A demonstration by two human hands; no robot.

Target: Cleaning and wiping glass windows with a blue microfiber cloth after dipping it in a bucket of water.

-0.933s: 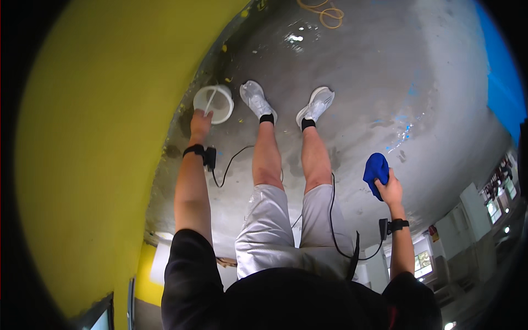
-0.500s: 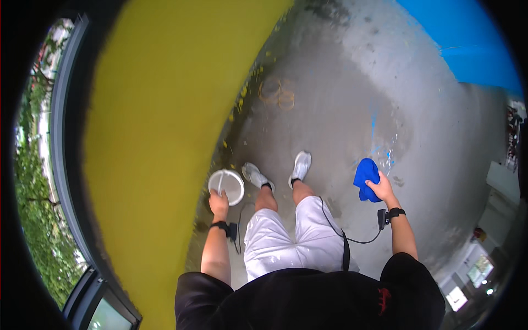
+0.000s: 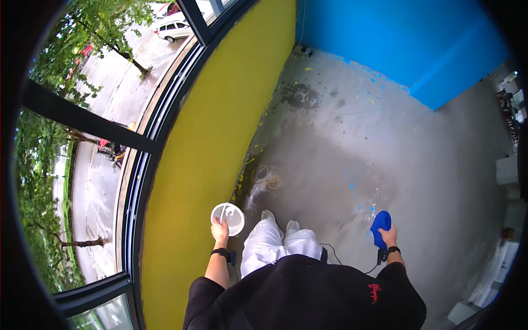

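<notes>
A small white bucket hangs from my left hand, whose fingers are closed on its pale handle, beside the yellow wall. My right hand grips a folded blue cloth out to the right, above the grey concrete floor. My feet in light shoes show between the two hands, below my white shorts. A black device with a cable is strapped at each wrist.
A dark-framed window runs along the left, with trees and vehicles outside. A blue wall stands ahead. A coiled yellowish hose lies near the yellow wall's foot, among paint spots. White boxy objects line the far right.
My view has tilted up, bringing the window and blue wall further in; the hands and bucket now appear lower and smaller. Both hands keep hold of their things.
</notes>
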